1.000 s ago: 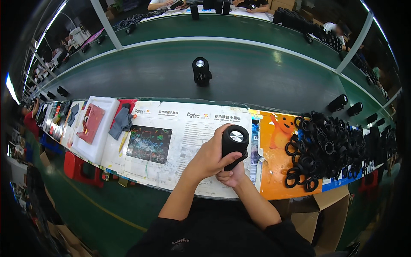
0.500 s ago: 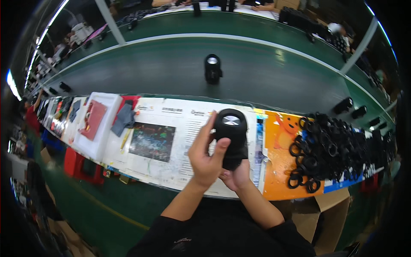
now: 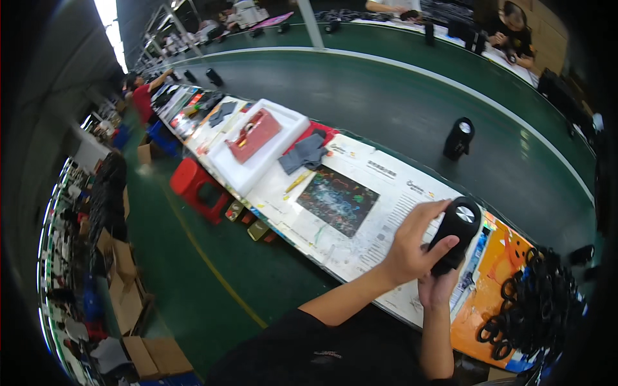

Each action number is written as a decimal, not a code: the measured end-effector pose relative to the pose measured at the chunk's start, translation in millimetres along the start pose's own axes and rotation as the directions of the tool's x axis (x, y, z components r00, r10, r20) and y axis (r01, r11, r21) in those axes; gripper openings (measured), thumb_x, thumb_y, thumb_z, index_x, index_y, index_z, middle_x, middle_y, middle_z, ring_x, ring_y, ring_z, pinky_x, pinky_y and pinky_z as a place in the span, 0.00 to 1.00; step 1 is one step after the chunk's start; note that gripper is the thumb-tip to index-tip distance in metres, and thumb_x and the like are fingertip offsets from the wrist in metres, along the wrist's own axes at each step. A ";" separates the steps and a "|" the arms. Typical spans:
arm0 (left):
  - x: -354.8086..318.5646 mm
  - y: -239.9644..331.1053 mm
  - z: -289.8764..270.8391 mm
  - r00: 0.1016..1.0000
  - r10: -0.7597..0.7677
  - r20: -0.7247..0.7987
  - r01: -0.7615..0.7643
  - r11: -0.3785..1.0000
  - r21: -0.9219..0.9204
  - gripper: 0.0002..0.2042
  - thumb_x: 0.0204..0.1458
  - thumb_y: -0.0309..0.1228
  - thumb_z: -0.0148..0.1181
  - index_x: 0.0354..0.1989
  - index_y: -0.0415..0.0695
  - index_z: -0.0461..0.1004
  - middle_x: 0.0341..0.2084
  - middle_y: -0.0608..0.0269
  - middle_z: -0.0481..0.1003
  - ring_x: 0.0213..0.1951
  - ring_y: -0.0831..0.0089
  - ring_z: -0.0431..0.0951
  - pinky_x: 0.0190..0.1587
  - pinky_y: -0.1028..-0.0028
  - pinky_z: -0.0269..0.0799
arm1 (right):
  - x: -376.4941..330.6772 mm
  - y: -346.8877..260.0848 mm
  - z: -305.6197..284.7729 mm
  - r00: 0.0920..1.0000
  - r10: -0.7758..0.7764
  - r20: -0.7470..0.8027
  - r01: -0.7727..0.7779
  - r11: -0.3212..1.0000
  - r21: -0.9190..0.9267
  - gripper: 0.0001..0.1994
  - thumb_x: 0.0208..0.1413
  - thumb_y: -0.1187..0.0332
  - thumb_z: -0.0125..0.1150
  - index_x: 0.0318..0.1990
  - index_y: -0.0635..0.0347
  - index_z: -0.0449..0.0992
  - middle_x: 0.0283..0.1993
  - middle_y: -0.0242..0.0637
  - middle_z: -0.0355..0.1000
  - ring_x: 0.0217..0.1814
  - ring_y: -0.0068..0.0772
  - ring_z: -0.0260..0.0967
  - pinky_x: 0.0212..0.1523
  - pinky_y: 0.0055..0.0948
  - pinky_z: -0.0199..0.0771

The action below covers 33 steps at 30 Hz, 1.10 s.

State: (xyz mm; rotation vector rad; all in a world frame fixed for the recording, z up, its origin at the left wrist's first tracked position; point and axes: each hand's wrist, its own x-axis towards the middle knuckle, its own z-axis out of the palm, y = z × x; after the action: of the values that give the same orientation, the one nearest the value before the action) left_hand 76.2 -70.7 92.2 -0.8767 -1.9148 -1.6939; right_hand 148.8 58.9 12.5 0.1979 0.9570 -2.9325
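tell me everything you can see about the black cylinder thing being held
The black cylinder is a stubby, matte, plastic-looking body, tilted with its top end toward the upper right. That end shows a round cap with a pale, shiny centre. It is held above the paper-covered bench edge. The left hand wraps its side, thumb across the front, and the right hand supports it from below. Its lower end is hidden by the hands.

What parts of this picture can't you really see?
1. Head view: the right hand is mostly hidden behind the black cylinder and the left hand.
2. The lower end of the black cylinder is covered by both hands.
3. The pile of black rings blurs into the dark fisheye rim at the right.
4. The people at the far bench are too small to tell what they handle.
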 end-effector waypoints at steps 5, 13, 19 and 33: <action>11.8 -2.0 -17.9 0.956 -0.186 0.226 0.218 0.968 -0.125 0.41 0.42 0.36 0.88 0.66 0.36 0.75 0.60 0.51 0.80 0.60 0.64 0.81 0.62 0.64 0.77 | 13.3 9.6 -11.2 0.990 -0.123 -0.064 0.120 0.992 -0.041 0.39 0.72 0.31 0.44 0.78 0.47 0.60 0.76 0.37 0.65 0.74 0.37 0.66 0.76 0.48 0.66; 17.1 1.4 -7.0 0.945 -0.064 0.322 0.120 0.980 -0.159 0.40 0.40 0.28 0.87 0.65 0.34 0.75 0.59 0.49 0.81 0.61 0.60 0.81 0.65 0.63 0.76 | 14.8 -5.3 3.2 0.991 -0.072 -0.112 0.086 0.989 0.124 0.33 0.78 0.38 0.30 0.71 0.52 0.69 0.62 0.35 0.75 0.50 0.35 0.74 0.55 0.37 0.76; 11.9 2.3 -0.5 0.932 -0.255 0.256 0.332 0.886 -0.323 0.40 0.46 0.24 0.83 0.69 0.33 0.68 0.62 0.47 0.77 0.65 0.60 0.78 0.70 0.62 0.72 | 7.8 -11.7 20.0 0.982 -0.127 -0.138 0.143 0.983 0.114 0.28 0.81 0.48 0.26 0.74 0.52 0.63 0.66 0.36 0.72 0.61 0.33 0.73 0.56 0.38 0.75; 21.3 -9.8 -4.7 0.842 -0.459 0.284 0.529 0.804 -0.270 0.31 0.59 0.34 0.76 0.67 0.33 0.69 0.57 0.47 0.80 0.58 0.62 0.82 0.62 0.63 0.79 | -0.1 -0.2 8.9 0.984 -0.146 -0.106 0.148 0.989 0.011 0.27 0.81 0.44 0.26 0.69 0.51 0.65 0.58 0.38 0.74 0.48 0.32 0.72 0.43 0.36 0.71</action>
State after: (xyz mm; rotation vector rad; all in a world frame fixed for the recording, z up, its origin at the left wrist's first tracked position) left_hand 53.8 -72.2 100.7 -0.7237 -2.1641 -2.3865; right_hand 148.0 53.8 19.7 0.2973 0.9983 -3.0946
